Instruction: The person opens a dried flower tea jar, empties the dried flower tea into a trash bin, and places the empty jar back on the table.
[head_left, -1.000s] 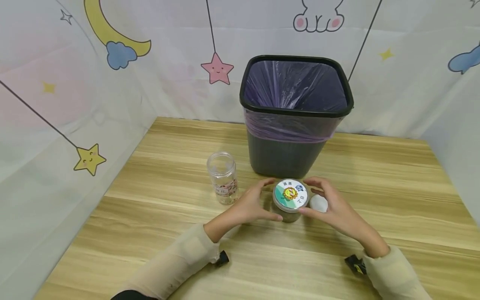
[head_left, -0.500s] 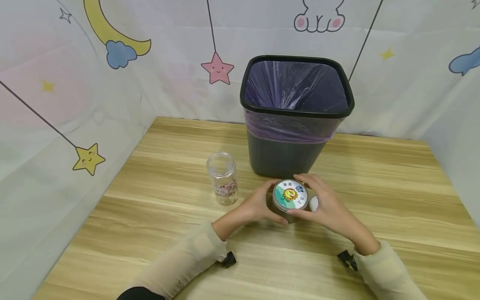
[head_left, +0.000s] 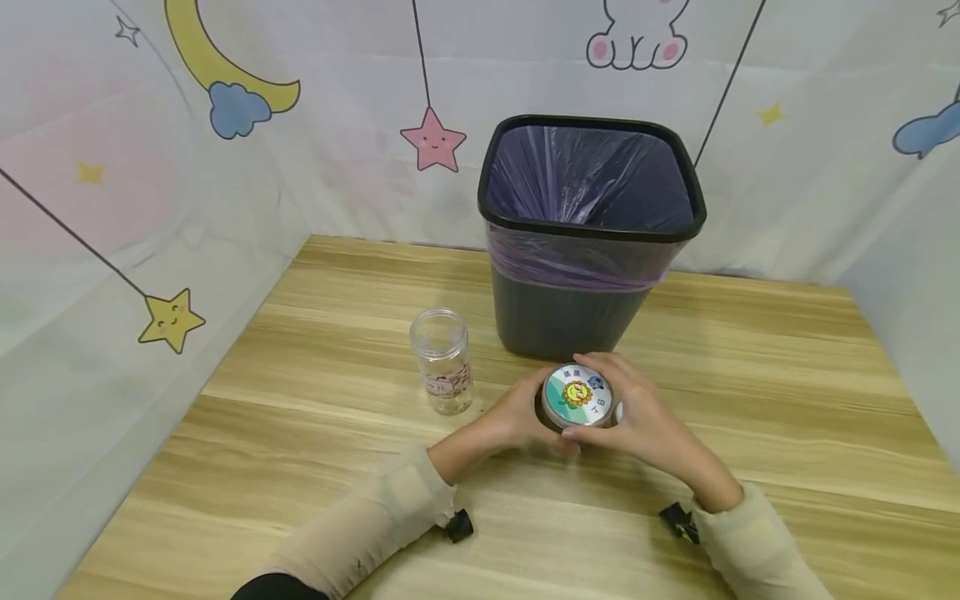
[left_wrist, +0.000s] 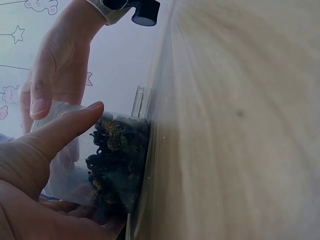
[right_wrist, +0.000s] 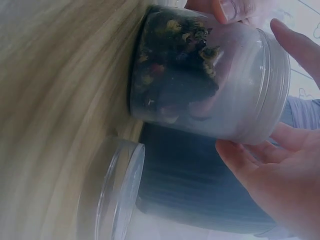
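Observation:
A clear round jar of dark dried flowers stands upright on the table, its lid bearing a sunflower label. My left hand holds the jar's body from the left; in the left wrist view its thumb lies across the side. From the right, my right hand curls thumb and fingers around the lid's edge. Beside the jar, under that hand, a loose clear lid rests on the table; the head view shows only a sliver of it.
Left of the jar stands an uncovered tall clear jar with a printed band. A dark bin with a purple liner rises just behind. White printed cloth walls border the wooden table at back and sides.
My right hand has moved left and closed in around the lid, covering more of the loose clear lid. My left hand has come slightly right against the jar. The jar stays in place.

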